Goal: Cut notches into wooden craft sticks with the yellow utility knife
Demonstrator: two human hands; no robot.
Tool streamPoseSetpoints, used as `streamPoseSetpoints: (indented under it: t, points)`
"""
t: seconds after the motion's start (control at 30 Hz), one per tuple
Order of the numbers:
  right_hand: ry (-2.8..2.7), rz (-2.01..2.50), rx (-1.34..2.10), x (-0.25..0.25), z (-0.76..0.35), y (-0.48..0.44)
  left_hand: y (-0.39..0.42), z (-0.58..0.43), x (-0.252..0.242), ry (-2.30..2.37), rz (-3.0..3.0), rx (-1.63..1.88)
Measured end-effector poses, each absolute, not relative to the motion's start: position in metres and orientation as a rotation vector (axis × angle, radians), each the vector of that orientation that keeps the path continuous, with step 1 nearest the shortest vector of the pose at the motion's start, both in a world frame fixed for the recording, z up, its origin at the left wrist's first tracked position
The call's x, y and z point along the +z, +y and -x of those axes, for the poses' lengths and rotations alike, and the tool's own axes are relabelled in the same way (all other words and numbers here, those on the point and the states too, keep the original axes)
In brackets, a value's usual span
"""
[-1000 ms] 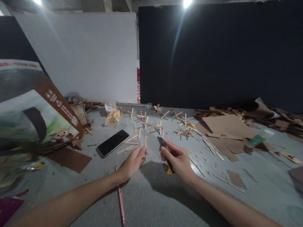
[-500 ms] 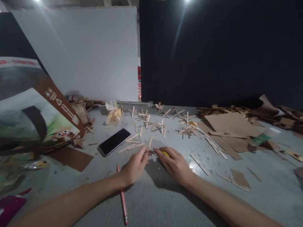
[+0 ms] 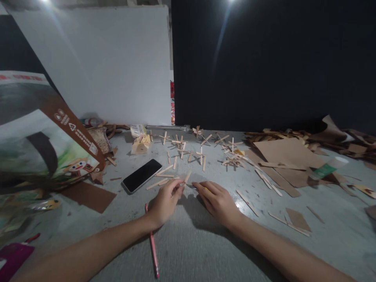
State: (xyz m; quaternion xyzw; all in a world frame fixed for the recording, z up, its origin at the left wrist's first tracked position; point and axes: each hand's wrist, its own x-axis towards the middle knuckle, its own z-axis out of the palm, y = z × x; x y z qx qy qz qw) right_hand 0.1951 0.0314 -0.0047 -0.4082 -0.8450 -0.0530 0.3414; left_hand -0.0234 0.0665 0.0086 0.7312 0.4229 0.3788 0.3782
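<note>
Near the middle of the table, my left hand (image 3: 167, 199) pinches a short wooden craft stick (image 3: 187, 177), its free end pointing up and away. Close on its right, my right hand (image 3: 219, 203) is wrapped round a yellow utility knife (image 3: 207, 189); most of the handle is hidden by the fingers. The thin metal blade (image 3: 192, 187) points left toward the stick, and I cannot tell if they touch. Just beyond my left hand, loose wooden sticks (image 3: 164, 176) lie beside a black phone (image 3: 142, 176). A pink pencil (image 3: 153, 252) lies partly under my left wrist.
Crossed stick assemblies (image 3: 201, 155) stand across the back of the table. Brown cardboard sheets (image 3: 286, 158) and a clear bottle with a green label (image 3: 329, 167) lie at right. A large printed bag (image 3: 63, 129) stands at left, with a brown card piece (image 3: 89, 196) before it.
My left hand has shifted slightly left and its fingers have moved round the stick. My right hand stays nearly in place, the yellow handle now less visible.
</note>
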Motion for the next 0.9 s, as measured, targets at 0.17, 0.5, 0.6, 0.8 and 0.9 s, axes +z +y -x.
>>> streamPoseSetpoints:
  t: [0.17,0.5,0.6,0.8,0.9]
  points:
    - [-2.15,1.278,-0.002,0.007,-0.198,0.032,0.064,0.023,0.003,1.135,-2.062,0.831]
    - [-2.459,1.673,0.267,0.047,-0.201,0.01,0.067,0.025,0.015,1.05,-2.214,0.608]
    - [-2.539,1.703,0.333,0.053,-0.204,0.003,0.071,0.03,0.021,1.024,-2.192,0.596]
    - [-2.614,1.788,0.344,0.06,-0.2,0.0,0.085,0.041,0.028,0.762,-2.514,0.421]
    - [-2.65,1.81,0.375,0.064,-0.195,0.003,0.091,0.044,0.025,0.729,-2.544,0.32]
